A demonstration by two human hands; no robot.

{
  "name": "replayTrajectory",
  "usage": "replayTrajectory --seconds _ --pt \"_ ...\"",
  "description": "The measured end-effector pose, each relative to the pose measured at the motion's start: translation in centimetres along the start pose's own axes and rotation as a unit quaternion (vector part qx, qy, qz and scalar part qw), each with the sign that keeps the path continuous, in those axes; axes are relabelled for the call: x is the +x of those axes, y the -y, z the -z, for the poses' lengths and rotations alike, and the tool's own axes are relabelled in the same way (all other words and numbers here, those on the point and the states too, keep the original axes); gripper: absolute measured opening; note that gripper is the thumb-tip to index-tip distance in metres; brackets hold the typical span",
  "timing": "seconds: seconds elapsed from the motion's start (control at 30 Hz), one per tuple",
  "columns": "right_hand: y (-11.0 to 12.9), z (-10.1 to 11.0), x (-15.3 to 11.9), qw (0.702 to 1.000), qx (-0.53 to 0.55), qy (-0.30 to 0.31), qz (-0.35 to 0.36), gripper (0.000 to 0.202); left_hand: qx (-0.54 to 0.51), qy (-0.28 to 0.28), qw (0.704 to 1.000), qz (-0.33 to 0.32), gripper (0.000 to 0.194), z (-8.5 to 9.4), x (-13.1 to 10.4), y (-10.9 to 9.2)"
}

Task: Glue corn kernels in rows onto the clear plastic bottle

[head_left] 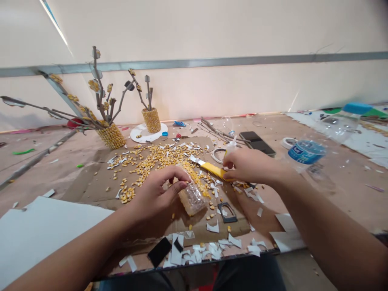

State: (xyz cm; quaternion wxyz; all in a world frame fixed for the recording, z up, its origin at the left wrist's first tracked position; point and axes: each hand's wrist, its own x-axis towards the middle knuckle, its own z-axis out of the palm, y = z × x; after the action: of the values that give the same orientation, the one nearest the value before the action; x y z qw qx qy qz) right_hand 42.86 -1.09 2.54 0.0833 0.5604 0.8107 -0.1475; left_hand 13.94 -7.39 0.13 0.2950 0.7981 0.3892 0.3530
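Observation:
My left hand (163, 186) is closed round a clear plastic container (194, 198), tilted over the cardboard. Rows of yellow corn kernels cover part of its side; the part nearest me is bare plastic. On the right, my right hand (251, 163) has curled fingers round a small glue bottle (232, 144), whose white nozzle points up; most of its body is hidden. A yellow utility knife (212, 169) with its blade out lies beside those fingertips. Loose corn kernels (160, 157) are spread beyond my left hand.
Two kernel-covered pots (112, 135) with twigs stand at the back left, one on a white disc (138, 133). At right are a phone (257, 143), tape roll (218, 155) and cut plastic bottle (306, 153). Paper scraps (212, 250) litter the front edge; white sheet (54, 234) lies left.

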Motion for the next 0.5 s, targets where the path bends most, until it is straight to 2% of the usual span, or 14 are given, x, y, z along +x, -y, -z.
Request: replayTrajectory --seconds 0.17,0.5 --pt "0.8 -0.9 0.5 1.000 -0.012 0.005 0.010 0.027 0.020 0.011 1.000 0.015 0.014 0.4 0.2 -0.6" --pt "-0.3 0.6 -1.2 0.999 -0.026 0.038 -0.010 0.024 0.043 0.055 0.998 -0.010 0.011 0.8 -0.2 -0.1"
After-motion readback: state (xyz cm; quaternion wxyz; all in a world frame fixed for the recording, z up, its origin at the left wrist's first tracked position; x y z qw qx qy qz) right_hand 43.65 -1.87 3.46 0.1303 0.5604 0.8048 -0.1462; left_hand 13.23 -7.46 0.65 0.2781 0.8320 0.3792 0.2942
